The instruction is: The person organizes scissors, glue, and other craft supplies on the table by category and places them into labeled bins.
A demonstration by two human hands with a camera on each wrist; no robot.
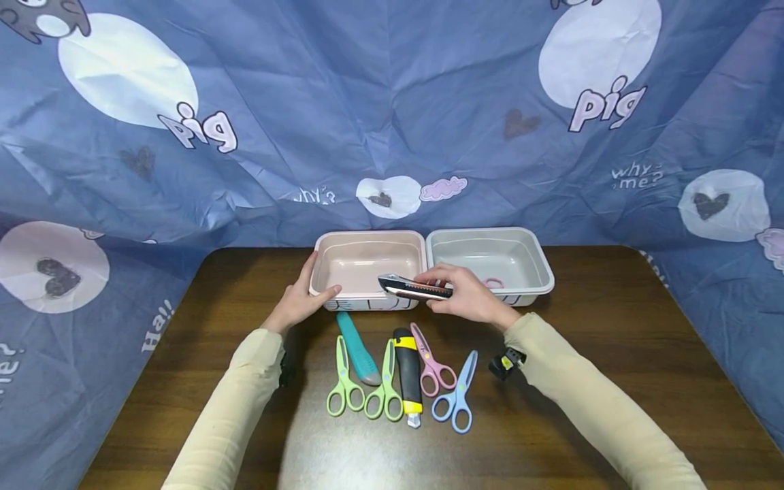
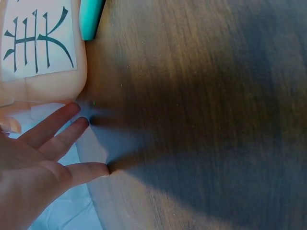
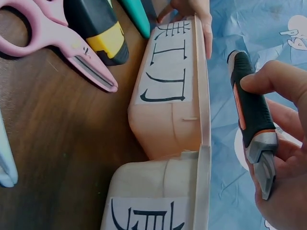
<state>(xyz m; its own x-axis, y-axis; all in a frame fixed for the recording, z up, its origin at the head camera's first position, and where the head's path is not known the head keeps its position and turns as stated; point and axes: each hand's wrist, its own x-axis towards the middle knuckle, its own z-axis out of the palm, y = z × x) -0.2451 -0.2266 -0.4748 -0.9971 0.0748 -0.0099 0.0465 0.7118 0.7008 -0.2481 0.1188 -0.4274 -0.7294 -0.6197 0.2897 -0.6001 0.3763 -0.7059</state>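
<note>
My right hand [image 1: 467,294] holds a black-and-orange utility knife [image 3: 250,98], thumb pressed on its grip. In the head view this knife is above the front right part of the pink box [image 1: 370,235], its metal nose pointing left. Against that box's left end rests my left hand [image 1: 299,299], thumb over the rim near the front corner. Its other fingers stretch along the outside, fairly straight and spread in the left wrist view. Beside the pink box stands a grey box [image 1: 490,235]; a pink loop [image 1: 493,282] shows inside it, the rest hidden.
In front of the boxes lie a teal cutter [image 1: 358,348], two green scissors [image 1: 343,371] [image 1: 386,381], a black-and-yellow utility knife [image 1: 408,367], pink scissors [image 1: 431,361] and blue scissors [image 1: 461,391]. A blue printed cloth [image 1: 275,170] hangs behind the wooden table [image 1: 612,327].
</note>
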